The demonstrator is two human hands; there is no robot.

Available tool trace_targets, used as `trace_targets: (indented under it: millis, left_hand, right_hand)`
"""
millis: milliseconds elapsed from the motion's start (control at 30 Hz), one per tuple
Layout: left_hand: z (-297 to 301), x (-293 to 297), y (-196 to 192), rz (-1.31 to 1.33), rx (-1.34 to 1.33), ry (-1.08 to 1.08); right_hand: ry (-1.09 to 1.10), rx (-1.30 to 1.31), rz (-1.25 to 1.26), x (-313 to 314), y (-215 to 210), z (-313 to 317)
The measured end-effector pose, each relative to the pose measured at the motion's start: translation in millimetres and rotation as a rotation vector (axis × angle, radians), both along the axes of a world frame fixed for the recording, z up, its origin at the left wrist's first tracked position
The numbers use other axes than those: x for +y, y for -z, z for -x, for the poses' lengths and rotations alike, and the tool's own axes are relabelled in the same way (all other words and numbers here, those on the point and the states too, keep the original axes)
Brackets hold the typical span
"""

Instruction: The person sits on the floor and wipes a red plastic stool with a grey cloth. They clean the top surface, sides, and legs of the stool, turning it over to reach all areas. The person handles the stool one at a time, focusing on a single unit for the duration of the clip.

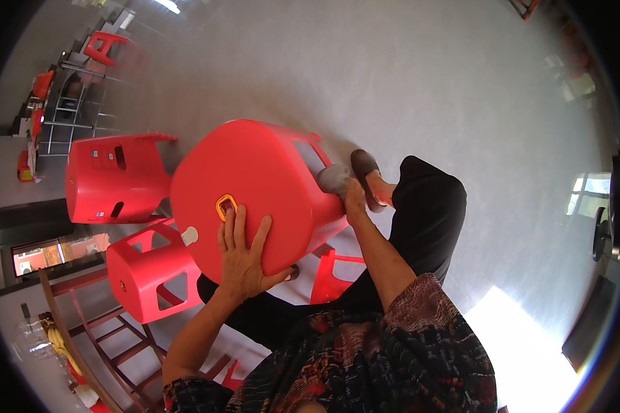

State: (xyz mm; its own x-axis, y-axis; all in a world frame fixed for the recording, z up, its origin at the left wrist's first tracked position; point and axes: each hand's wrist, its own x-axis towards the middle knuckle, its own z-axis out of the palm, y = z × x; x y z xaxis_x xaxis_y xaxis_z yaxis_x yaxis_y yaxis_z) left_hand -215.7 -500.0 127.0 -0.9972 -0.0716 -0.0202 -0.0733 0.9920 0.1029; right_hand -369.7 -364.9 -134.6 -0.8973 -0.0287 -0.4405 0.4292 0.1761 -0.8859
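Head view, centre: the left hand [244,265], fingers spread, apparently steadies the red stool [248,168] while, at its right, grey cloth [333,179] hides whether the right hand [353,198] pinches or spreads.

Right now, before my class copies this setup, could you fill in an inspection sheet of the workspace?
Surface: grey floor, with a bright patch of light at lower right.
Job's things: large red stool before the person, its seat pierced by a yellow-rimmed hole; grey cloth at its right side.
Clutter: two red stools at left, one farther, one nearer; another red stool partly hidden behind the large one.
Hands: left hand spread on the seat, fingers beside the hole; right hand at the cloth, fingers hidden.
Cables: nothing seen.
Surroundings: wooden frame at lower left, metal rack at upper left.
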Motion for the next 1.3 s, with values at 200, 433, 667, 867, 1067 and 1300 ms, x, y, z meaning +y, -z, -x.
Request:
trace_targets:
  millis: [200,433,667,867,1067,1300]
  left_hand:
    - [3.6,-0.4,3.2,-0.002,0.034,0.004]
    - [3.5,-3.8,4.3,-0.025,0.022,0.013]
    - [-2.9,-4.5,4.0,-0.007,-0.015,-0.01]
    - [9.1,2.4,4.4,-0.015,0.043,0.006]
    - [-10.4,-3.2,-0.2,-0.064,-0.021,-0.089]
    - [-6.9,-12.3,-4.2,-0.095,0.036,-0.038]
  right_hand:
    - [0.048,-0.377,-0.515,21.5,39.1,-9.4]
    - [-0.045,-0.264,-0.036,5.4,59.1,14.2]
    - [-0.274,0.018,0.119,-53.0,-3.8,68.2]
    - [-0.543,0.356,-0.023,-85.1,74.0,112.5]
    - [-0.625,-0.008,-0.474,-43.4,77.2,54.3]
    - [-0.619,-0.185,-0.244,36.1,110.3,32.0]
